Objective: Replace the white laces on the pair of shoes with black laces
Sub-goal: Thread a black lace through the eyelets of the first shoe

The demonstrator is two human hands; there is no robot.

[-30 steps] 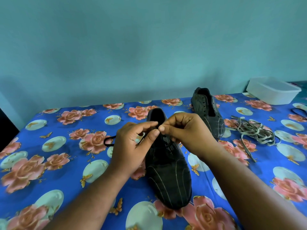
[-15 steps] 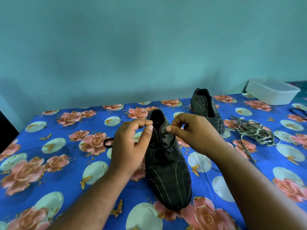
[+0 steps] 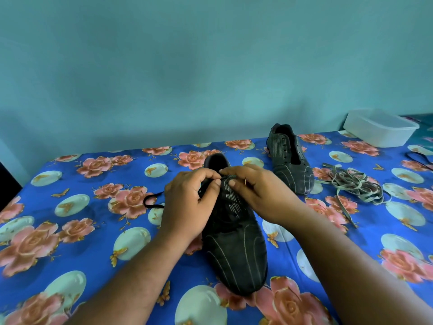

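From the head view, the near shoe point(image 3: 234, 235) sits at the centre of the flowered tablecloth point(image 3: 70, 207), toe toward you at 6 o'clock, heel opening at 12. Your left hand point(image 3: 187, 207) is curled at the shoe's 10 o'clock side, thumb and forefinger pinching the black lace point(image 3: 152, 200), whose slack loops out over the cloth toward 9 o'clock. Your right hand point(image 3: 260, 191) is curled at 2 o'clock, fingertips pinched at the top of the tongue; whether they hold lace or only the tongue's edge you cannot tell from here.

Judge the lace as light, limp and a little slick: it will not push, so take it right at its stiff tip and pull from the far side. The shoe looks soft-sided and light; it will likely slide unless you steady it by the eyelet flap.

The second shoe point(image 3: 290, 160) lies unlaced at 1 o'clock, well apart. The removed white laces point(image 3: 351, 184) lie heaped at 3 o'clock, beside it. A white tub point(image 3: 379, 130) stands beyond.
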